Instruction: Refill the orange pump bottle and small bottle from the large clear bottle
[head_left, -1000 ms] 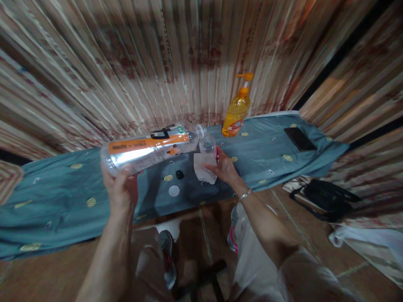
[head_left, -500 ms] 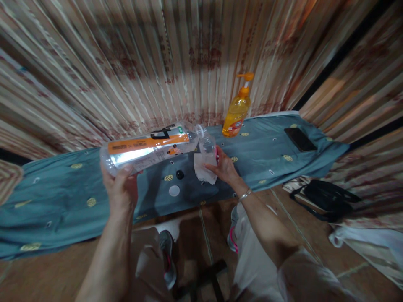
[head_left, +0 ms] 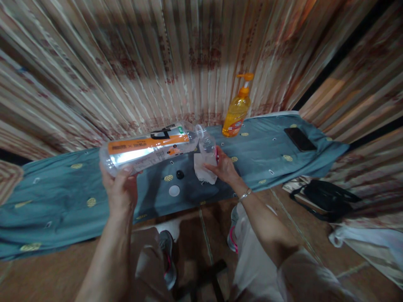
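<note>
My left hand (head_left: 119, 188) grips the base of a large clear plastic bottle (head_left: 147, 147) with an orange label, tipped almost level, its open mouth over a small clear bottle (head_left: 208, 146). My right hand (head_left: 224, 166) holds that small bottle upright together with a white cloth (head_left: 204, 168) on the teal cloth-covered table (head_left: 63, 197). A small black cap (head_left: 179, 174) and a white round lid (head_left: 174, 191) lie on the cloth just in front of the bottles.
An orange pump bottle (head_left: 236, 110) stands at the back by the corrugated wall. A black phone (head_left: 299, 139) lies at the table's right end. A black bag (head_left: 327, 197) and a white plastic bag (head_left: 365, 241) sit on the floor to the right.
</note>
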{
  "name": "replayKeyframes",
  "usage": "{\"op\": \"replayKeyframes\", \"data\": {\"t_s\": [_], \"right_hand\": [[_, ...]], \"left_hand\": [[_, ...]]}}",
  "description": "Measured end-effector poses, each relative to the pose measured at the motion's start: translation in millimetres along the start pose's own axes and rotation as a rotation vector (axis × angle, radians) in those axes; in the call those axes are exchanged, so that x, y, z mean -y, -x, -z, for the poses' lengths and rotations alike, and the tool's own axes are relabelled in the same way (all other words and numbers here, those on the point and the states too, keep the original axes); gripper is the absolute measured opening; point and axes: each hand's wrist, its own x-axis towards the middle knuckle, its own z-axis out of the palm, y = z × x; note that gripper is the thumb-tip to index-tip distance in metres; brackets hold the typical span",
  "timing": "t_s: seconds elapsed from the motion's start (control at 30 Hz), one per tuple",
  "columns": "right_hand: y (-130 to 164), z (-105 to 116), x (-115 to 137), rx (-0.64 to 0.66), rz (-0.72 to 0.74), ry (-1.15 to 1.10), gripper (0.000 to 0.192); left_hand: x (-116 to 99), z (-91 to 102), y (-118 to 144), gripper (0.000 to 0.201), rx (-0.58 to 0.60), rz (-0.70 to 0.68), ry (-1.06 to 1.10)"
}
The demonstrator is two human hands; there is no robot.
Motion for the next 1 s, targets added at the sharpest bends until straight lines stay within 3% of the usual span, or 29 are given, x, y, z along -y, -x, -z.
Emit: {"op": "replayKeyframes", "data": {"t_s": [0.67, 1.0], "right_hand": [[-0.4, -1.1, -2.5, -0.007, 0.006, 0.000, 0.081], [-0.6, -2.1, -4.7, -0.008, 0.005, 0.003, 0.080]], "left_hand": [[0.2, 0.5, 0.4, 0.089, 0.004, 0.000, -0.013], [-0.8, -1.0, 0.3, 0.081, 0.006, -0.006, -0.040]]}}
